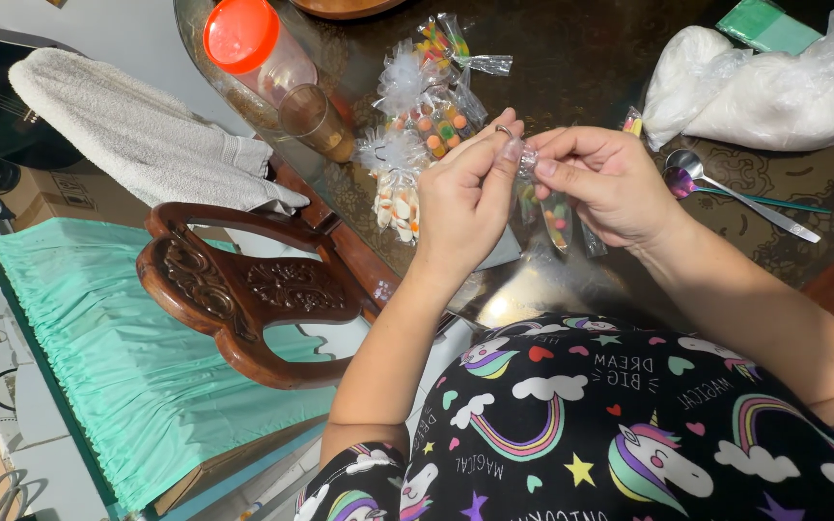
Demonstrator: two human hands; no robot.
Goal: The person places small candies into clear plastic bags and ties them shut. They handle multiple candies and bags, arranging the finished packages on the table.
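My left hand and my right hand meet over the dark glass table. Together they pinch the top of a small clear plastic bag holding colourful candies, which hangs below my fingers. A ring shows on a left finger. Just beyond my left hand lie several tied clear candy bags, some with white candies and some with mixed colours.
A clear jar with an orange lid and a brown glass stand at the far left of the table. Two spoons and a white plastic bag lie at right. A carved wooden chair stands left, with a towel.
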